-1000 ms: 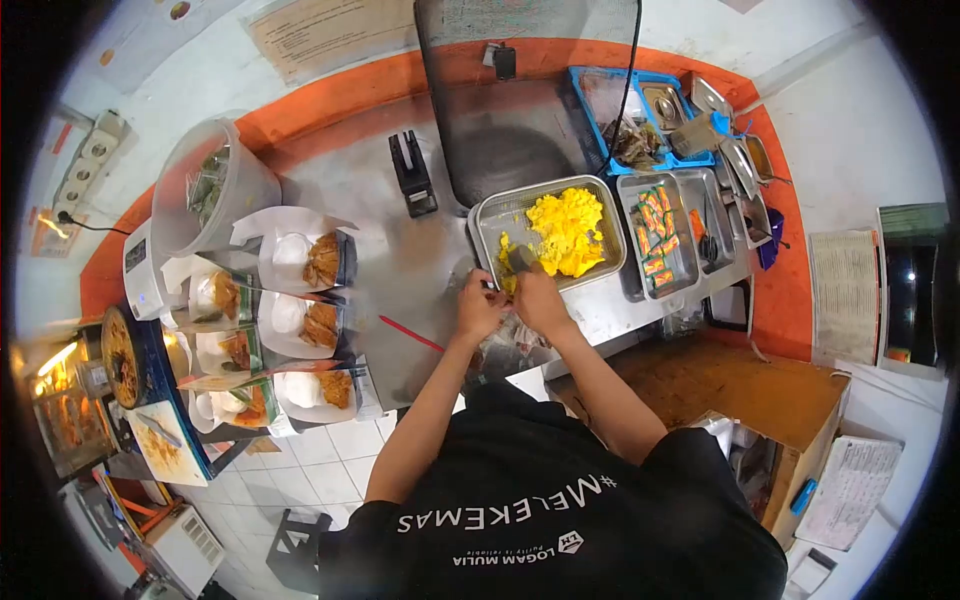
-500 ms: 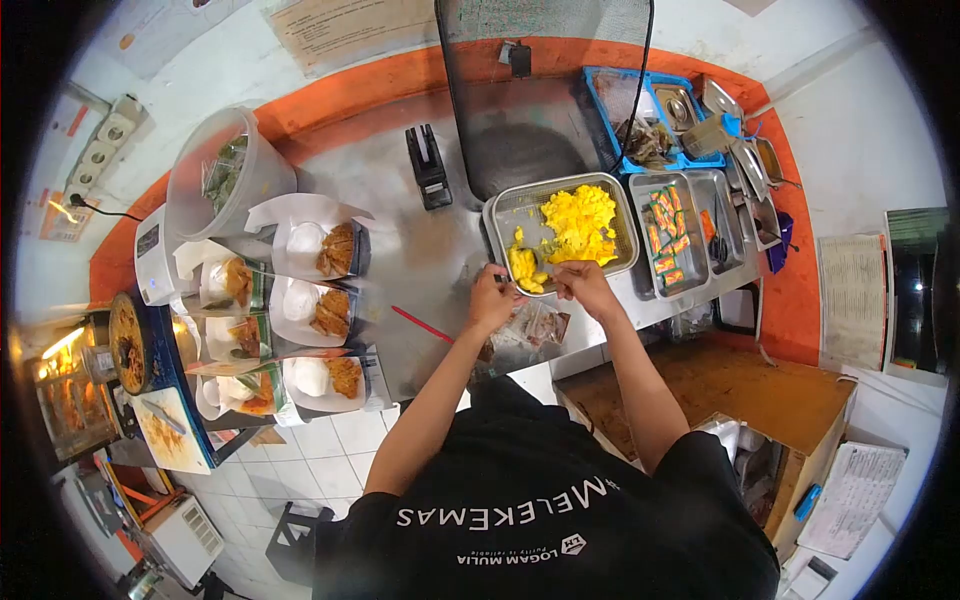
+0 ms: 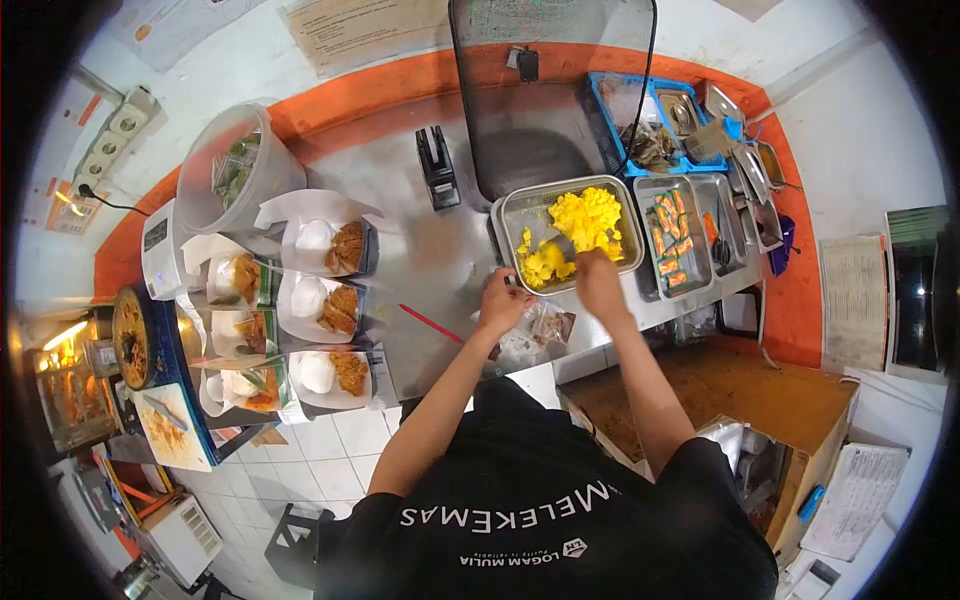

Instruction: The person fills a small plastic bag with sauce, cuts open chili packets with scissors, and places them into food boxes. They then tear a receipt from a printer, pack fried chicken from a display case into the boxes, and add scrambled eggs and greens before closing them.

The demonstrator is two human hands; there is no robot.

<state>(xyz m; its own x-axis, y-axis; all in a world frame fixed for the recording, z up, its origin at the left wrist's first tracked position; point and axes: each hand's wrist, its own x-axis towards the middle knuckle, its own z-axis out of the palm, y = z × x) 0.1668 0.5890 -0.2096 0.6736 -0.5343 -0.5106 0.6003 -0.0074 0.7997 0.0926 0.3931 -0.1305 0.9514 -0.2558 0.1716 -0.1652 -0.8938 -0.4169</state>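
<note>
A metal tray (image 3: 508,222) of yellow scrambled egg (image 3: 583,222) stands on the steel counter before me. My right hand (image 3: 598,282) is closed round the handle of a metal spoon (image 3: 564,246), whose bowl is down among the egg. At the tray's near left corner is my left hand (image 3: 506,300), its fingers curled together. Whatever they pinch is too small to make out. Clear plastic bags (image 3: 540,330) with brownish contents lie just below, between my forearms.
Several paper boxes (image 3: 325,310) with rice and fried chicken stand at the left. A red strip-like stick (image 3: 430,323) lies near my left forearm. To the right are a tray of small packets (image 3: 672,240) and a blue basket (image 3: 600,92). A black stand (image 3: 437,168) is behind.
My right hand has moved up and slightly right, taking the spoon further into the tray. Egg at the tray's left side has shifted. My left hand has moved slightly right and down.
</note>
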